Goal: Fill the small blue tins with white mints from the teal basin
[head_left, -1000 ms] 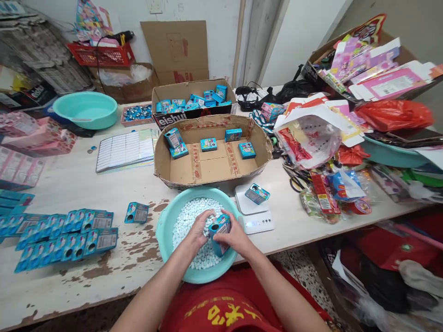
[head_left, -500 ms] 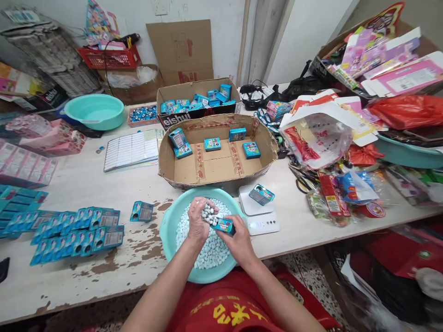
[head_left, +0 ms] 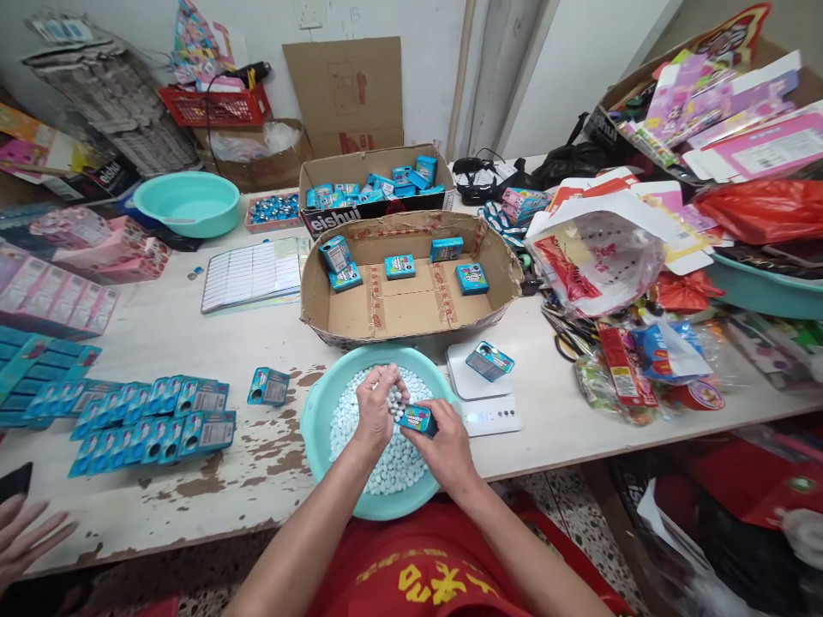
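Note:
My left hand (head_left: 378, 406) is cupped round a handful of white candies (head_left: 397, 401), its fingers curled over them. In my right hand (head_left: 445, 441) is a small blue box (head_left: 417, 419), tilted with one end against the candies. Both hands are above a turquoise basin (head_left: 313, 446) holding many pale candies (head_left: 386, 470). Just right of the basin, another blue box with a round opening (head_left: 489, 361) rests on a white scale (head_left: 479, 383). To the left, a single blue box (head_left: 268, 386) lies near rows of similar boxes (head_left: 154, 437).
An open cardboard box (head_left: 411, 323) with several blue boxes stands behind the basin, and a fuller carton (head_left: 376, 208) behind that. Scissors (head_left: 566, 343) and candy bags (head_left: 621, 373) lie right. Another person's hand (head_left: 32, 536) is at the lower left edge.
The fingers of my left hand have curled further over the candies, beside the box. Another person's hand has come into view at the lower left. The view has shifted slightly.

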Available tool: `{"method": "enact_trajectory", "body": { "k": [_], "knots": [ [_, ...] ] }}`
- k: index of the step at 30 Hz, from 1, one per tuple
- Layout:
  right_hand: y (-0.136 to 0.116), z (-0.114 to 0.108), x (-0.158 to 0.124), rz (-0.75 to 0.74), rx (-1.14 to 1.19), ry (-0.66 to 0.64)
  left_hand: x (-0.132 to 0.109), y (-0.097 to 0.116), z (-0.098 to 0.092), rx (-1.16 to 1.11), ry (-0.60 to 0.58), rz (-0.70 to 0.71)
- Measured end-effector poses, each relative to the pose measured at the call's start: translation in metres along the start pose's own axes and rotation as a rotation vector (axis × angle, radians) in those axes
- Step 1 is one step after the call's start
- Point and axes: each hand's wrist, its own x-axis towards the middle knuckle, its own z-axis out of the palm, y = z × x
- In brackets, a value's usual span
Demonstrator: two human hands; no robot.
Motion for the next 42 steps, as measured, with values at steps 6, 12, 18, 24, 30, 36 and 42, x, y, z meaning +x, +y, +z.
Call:
{"method": "enact_trajectory", "body": {
  "k": [6, 12, 18, 24, 30, 36, 42],
  "knots": [
    [-0.006, -0.007, -0.002, 0.003, -0.004, 0.017, -0.006, 0.003, 0.002, 0.029, -0.002, 0.049],
    [-0.01, -0.013, -0.002, 0.017, 0.021, -0.004, -0.01, 0.002, 0.007, 0.056, 0.034, 0.088],
    [-0.008, -0.016, -0.002, 0.04, 0.08, -0.001, -0.015, 0.002, 0.011, 0.084, 0.0, 0.043],
    [-0.006, -0.019, -0.002, 0.075, 0.169, 0.023, -0.014, 0.008, 0.001, 0.048, -0.101, 0.039],
    [-0.002, -0.028, -0.004, 0.036, 0.304, 0.076, 0.019, -0.031, -0.052, 0.7, -0.035, 0.263],
    [0.003, -0.028, 0.003, 0.1, 0.344, 0.102, -0.006, -0.093, -0.074, 1.504, -0.703, 0.421],
    [0.001, -0.022, 0.009, 0.105, 0.401, 0.14, -0.005, -0.077, -0.1, 1.611, -0.826, 0.383]
  ]
}}
